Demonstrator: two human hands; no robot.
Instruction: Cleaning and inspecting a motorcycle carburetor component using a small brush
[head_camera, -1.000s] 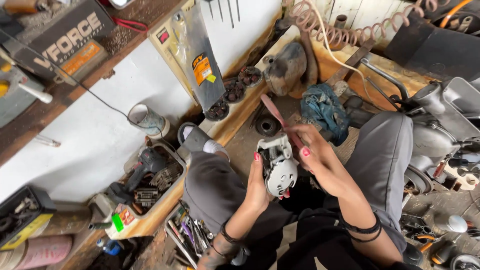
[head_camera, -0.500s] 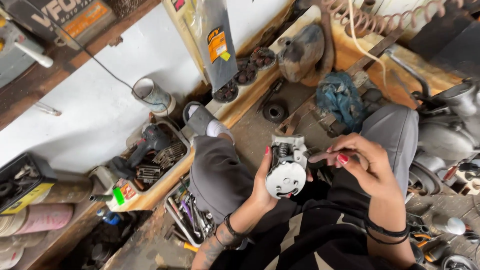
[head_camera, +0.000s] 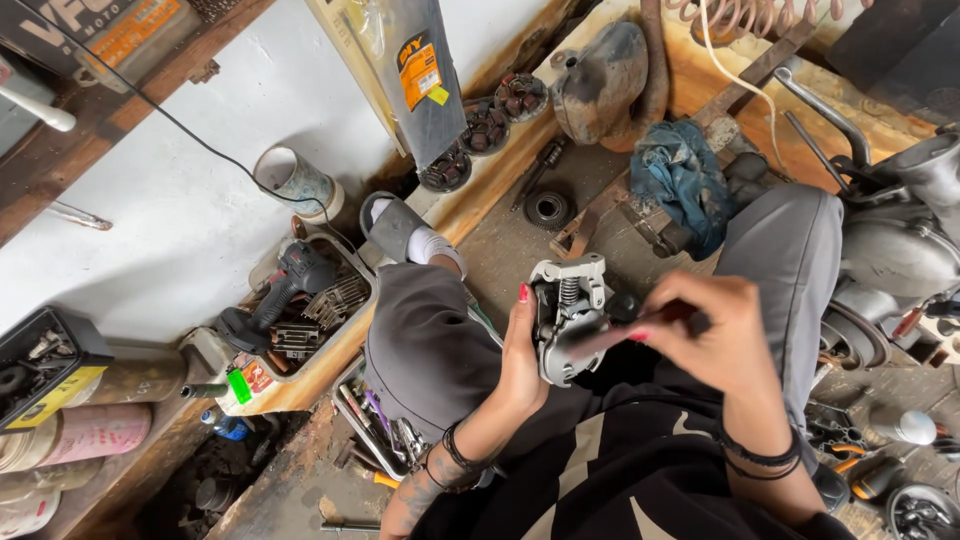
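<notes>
Gripping metal part (head_camera: 566, 318); tray (head_camera: 262, 385) w/ drill (head_camera: 283, 290).

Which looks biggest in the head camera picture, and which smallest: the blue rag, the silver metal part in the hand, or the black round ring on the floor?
1. blue rag
2. silver metal part, which looks nearly as big as the rag, but it sits closer to the camera in the left hand, so that order is unsure
3. black ring, clearly smallest
</notes>
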